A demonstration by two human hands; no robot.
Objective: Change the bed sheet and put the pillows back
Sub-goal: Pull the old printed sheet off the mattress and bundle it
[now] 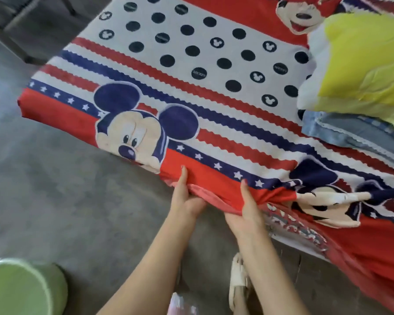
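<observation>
The bed sheet (214, 92), red with blue star bands and a cartoon mouse print, lies spread over the mattress, and its near long edge hangs over the side of the bed just in front of the person. To the left this edge looks already pulled tight around the corner; to the right it is bunched and hangs loose toward the floor (66, 189). The left hand (187, 196) grips the hem from below, with the thumb lying up on the red cloth. The right hand (248, 210) holds the fold just beside it, thumb on top and fingers curled under the edge. Both hands are at the same edge, close together, and the loose part runs away to the right, so the right hand is nearer to it. I judge the tucking must go on along that edge to the right. A yellow pillow (359, 62) rests on a folded blue cloth (341, 130) on the far right of the bed, not yet in its place.
</observation>
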